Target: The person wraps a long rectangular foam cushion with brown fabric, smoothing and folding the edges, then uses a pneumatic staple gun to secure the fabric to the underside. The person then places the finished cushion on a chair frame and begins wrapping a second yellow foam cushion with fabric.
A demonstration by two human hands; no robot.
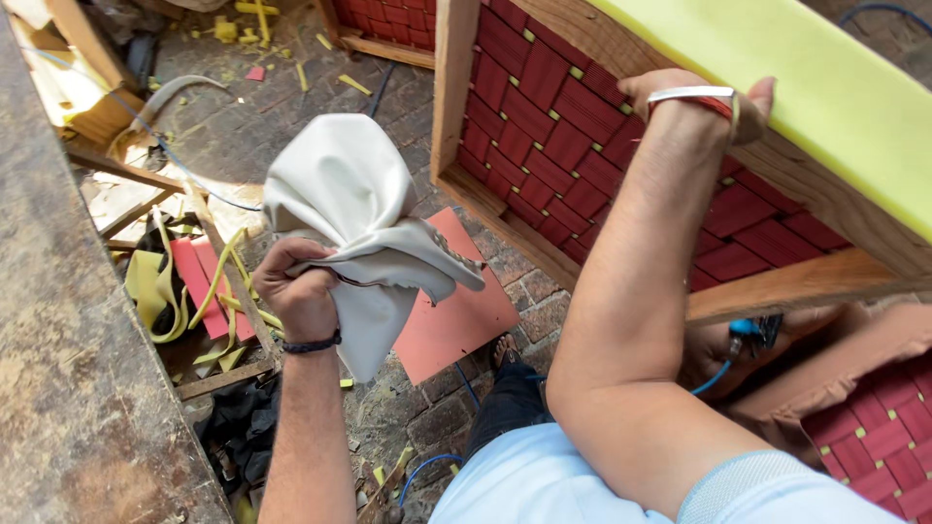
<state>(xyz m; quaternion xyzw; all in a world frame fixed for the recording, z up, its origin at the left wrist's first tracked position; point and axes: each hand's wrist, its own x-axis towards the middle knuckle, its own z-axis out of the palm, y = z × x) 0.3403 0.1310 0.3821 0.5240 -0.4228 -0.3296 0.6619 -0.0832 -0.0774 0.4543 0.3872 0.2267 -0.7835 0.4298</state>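
Observation:
My left hand is closed around a bunched piece of light grey fabric, held up over the brick floor. My right hand reaches up to a wooden frame with red woven webbing. Its fingers grip the frame's upper wooden edge just under a yellow-green foam slab. A metal bangle sits on that wrist. The fingertips of the right hand are hidden behind the frame edge.
A worn wooden bench top runs along the left. Foam scraps, wood offcuts and yellow strips litter the brick floor. A salmon-coloured sheet lies below the fabric. A blue hose and tool hang near another webbed frame at lower right.

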